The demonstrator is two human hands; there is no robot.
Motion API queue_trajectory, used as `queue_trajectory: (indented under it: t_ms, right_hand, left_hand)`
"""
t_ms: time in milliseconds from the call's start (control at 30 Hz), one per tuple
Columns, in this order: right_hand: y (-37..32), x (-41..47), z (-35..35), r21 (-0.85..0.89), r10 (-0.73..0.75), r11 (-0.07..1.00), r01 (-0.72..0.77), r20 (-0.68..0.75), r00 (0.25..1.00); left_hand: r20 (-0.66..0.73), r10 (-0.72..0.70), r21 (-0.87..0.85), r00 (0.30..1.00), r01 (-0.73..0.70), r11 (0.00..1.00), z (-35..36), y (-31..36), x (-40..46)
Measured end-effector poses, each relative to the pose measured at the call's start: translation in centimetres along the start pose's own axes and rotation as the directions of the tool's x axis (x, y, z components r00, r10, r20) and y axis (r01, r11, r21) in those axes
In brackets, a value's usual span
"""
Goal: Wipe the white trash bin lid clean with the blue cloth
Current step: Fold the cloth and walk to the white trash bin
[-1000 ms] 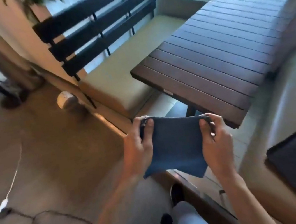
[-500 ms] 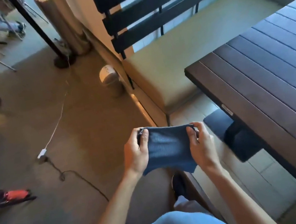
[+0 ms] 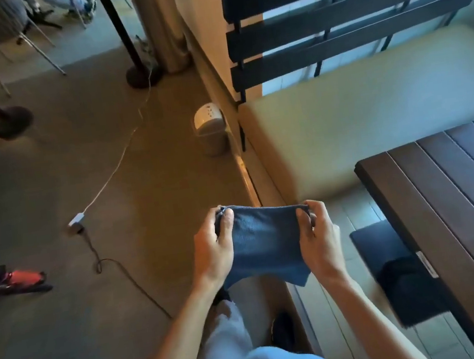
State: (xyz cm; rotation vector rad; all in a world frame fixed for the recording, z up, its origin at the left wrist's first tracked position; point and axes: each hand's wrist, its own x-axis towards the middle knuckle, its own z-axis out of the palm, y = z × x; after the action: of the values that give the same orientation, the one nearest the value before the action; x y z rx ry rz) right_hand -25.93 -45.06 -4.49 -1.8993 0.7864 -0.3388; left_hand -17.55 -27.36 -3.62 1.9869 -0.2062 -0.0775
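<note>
Both hands are pinching the top corners of the blue cloth [image 3: 263,243] at lower center, left hand [image 3: 213,250] and right hand [image 3: 320,236]; it hangs limp, so probably soft and light. The white trash bin lid [image 3: 207,116] sits well apart, upper center on the floor, and I'd bunch the cloth into one palm before wiping.

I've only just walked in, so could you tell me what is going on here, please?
A person is standing on the floor, holding a blue cloth stretched between both hands: the left hand and the right hand each pinch an upper corner. The white trash bin stands further ahead by the wall, beside the bench. The cloth has not yet touched its lid.
</note>
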Motion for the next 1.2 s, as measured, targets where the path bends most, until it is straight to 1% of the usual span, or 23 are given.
queue_trajectory:
  t_ms: [200,467,567,633,833,967,1133,1200]
  right_hand:
    - [-3.2,6.2,7.1,-0.003,0.022,1.0,-0.022,-0.008,1.0]
    - [-9.7,14.2,17.4,-0.021,0.011,1.0,-0.011,-0.015,1.0]
    - [-11.8,16.7,20.7,-0.011,0.019,1.0,-0.018,0.02,1.0]
    - [-12.8,18.4,22.4,-0.009,0.009,1.0,-0.008,0.051,0.999]
    - [-15.6,24.9,27.3,0.008,-0.009,1.0,0.008,0.093,0.996]
    - [-17.2,29.8,30.3,0.036,-0.028,0.999,0.024,0.11,0.994]
    - [-19.1,36.2,33.7,0.056,0.007,0.998,-0.014,0.13,0.991]
    - [-20.1,39.2,35.0,0.059,0.023,0.998,-0.031,0.129,0.991]
  left_hand:
    - [0.004,-0.003,-0.009,1.0,0.003,1.0,-3.2,-2.7,9.0]
    - [0.023,-0.042,-0.026,0.999,0.043,0.999,-8.7,-5.7,22.1]
    - [0.041,-0.092,-0.009,0.995,0.093,0.996,-10.4,-6.7,26.3]
    - [0.045,-0.095,-0.007,0.994,0.096,0.995,-11.2,-7.2,29.0]
    - [0.016,-0.093,0.024,0.996,0.092,0.995,-12.6,-8.9,36.7]
    - [-0.008,-0.093,0.013,0.996,0.093,0.996,-12.8,-9.9,42.7]
    - [-0.04,-0.102,0.029,0.994,0.103,0.994,-12.6,-10.2,50.1]
    - [-0.029,-0.114,0.03,0.993,0.115,0.993,-12.6,-10.0,53.5]
